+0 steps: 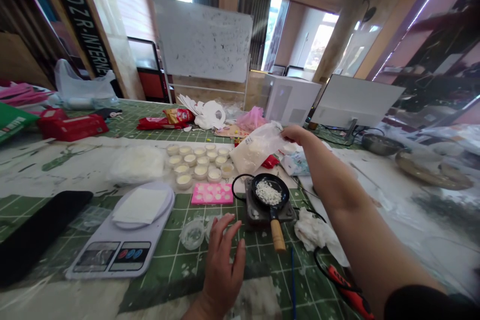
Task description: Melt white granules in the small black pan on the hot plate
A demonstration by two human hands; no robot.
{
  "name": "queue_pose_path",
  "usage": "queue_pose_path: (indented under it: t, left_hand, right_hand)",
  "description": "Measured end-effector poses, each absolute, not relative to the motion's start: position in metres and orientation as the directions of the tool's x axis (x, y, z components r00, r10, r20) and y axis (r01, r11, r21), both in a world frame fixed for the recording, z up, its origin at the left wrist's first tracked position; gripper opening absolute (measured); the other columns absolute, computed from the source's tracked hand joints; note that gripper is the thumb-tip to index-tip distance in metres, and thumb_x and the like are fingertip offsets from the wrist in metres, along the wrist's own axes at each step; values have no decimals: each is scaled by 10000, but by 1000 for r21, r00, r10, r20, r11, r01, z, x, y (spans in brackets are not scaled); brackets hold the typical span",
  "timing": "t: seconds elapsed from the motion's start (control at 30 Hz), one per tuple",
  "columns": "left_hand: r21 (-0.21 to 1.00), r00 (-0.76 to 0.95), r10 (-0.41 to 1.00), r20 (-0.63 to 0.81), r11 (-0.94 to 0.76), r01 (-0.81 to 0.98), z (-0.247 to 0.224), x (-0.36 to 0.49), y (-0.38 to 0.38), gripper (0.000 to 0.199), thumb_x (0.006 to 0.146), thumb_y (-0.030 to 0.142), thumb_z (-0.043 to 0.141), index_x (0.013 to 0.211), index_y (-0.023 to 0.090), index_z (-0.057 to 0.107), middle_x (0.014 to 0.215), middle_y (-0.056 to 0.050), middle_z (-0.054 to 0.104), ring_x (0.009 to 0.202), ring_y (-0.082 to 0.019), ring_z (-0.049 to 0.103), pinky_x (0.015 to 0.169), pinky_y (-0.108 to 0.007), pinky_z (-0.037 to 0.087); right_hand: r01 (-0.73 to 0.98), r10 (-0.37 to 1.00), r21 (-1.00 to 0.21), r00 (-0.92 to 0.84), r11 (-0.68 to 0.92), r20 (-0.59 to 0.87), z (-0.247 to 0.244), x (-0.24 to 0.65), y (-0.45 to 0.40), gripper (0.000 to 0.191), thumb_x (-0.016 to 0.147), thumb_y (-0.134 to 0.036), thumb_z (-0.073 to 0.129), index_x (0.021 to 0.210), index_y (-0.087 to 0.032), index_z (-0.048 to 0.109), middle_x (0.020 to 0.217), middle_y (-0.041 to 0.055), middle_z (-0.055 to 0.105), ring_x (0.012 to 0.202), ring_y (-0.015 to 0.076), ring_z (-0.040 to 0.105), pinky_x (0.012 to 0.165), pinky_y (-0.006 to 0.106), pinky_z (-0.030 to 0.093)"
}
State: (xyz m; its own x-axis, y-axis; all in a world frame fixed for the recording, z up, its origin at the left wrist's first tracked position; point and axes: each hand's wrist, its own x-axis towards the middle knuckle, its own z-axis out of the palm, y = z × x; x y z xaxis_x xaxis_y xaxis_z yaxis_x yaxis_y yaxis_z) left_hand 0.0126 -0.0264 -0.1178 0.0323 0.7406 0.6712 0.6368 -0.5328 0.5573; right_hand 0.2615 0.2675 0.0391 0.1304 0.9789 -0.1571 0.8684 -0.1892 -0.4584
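My right hand [293,135] reaches far forward and grips the top edge of a clear plastic bag [255,147] of pale granules. The bag leans beside several small cups [203,161] filled with a whitish substance. My left hand [225,260] hovers low over the green mat with its fingers apart, holding nothing, close to a clear empty cup [192,235]. Ahead of it lies a pink mold [212,193] with pale filled cavities. A small black frying pan [270,191] with a wooden handle holds white pellets and sits on a little hot plate [255,215].
A kitchen scale [123,230] with white paper on it stands at left, by a black slab [41,235]. Crumpled tissue [318,232], a red-handled tool [348,290] and a black cable lie at right. Farther back are a red packet [165,120] and a monitor [354,102].
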Motion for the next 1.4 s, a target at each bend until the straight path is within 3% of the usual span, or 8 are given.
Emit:
queue_pose_path:
  t: [0.17,0.4,0.77,0.9,1.03,1.23,1.4]
  left_hand:
    - [561,28,742,670,-531,635,-117,13,-27,374,795,122,481,1162,192,463,1230,-117,456,1226,-240,368,1025,-492,322]
    - [550,23,729,684,-536,640,-117,13,-26,373,790,121,482,1157,189,473,1227,-117,464,1211,-237,391,1030,-485,318]
    - [561,23,726,687,-550,619,-117,14,-26,377,794,117,482,1164,185,460,1230,-112,452,1207,-234,387,1035,-486,310]
    - [563,17,719,695,-559,608,-116,15,-25,375,790,112,493,1157,184,466,1221,-109,459,1181,-224,412,1048,-488,287]
    - [568,19,717,697,-568,595,-115,17,-25,372,789,110,496,1153,181,472,1206,-107,473,1162,-219,430,1047,-480,290]
    - [570,15,713,701,-573,589,-115,17,-26,378,780,103,507,1151,171,477,1208,-107,475,1166,-223,427,1050,-482,283]
    - [564,15,701,713,-587,580,-115,16,-26,379,779,104,507,1150,177,476,1197,-107,481,1153,-221,437,1047,-489,283]
  right_hand:
    - [772,938,-535,255,-344,-236,37,272,268,336,857,-338,486,1126,-138,508,1112,81,530,955,162,542,812,366,472]
    - [654,901,-623,353,-430,-252,38,277,269,343,855,-336,490,1133,-136,504,1119,84,526,964,166,539,817,370,470]
    - [532,905,-756,381,-381,-188,53,324,234,342,856,-339,487,1126,-130,506,1105,86,531,947,160,544,804,358,474]
    - [531,939,-796,318,-290,-130,68,336,204,273,863,-312,478,1023,-99,537,906,56,569,741,99,549,657,259,477]
    - [543,980,-822,182,-171,-84,79,334,170,98,803,-153,527,816,-73,581,572,7,482,495,50,410,483,190,356]
    - [608,991,-788,-16,-97,-134,85,309,138,95,667,-169,650,743,-112,653,575,14,531,524,62,428,510,197,354]
    - [831,981,-554,-147,51,-130,89,284,125,179,682,-297,621,801,-176,678,657,11,584,588,84,473,552,210,378]
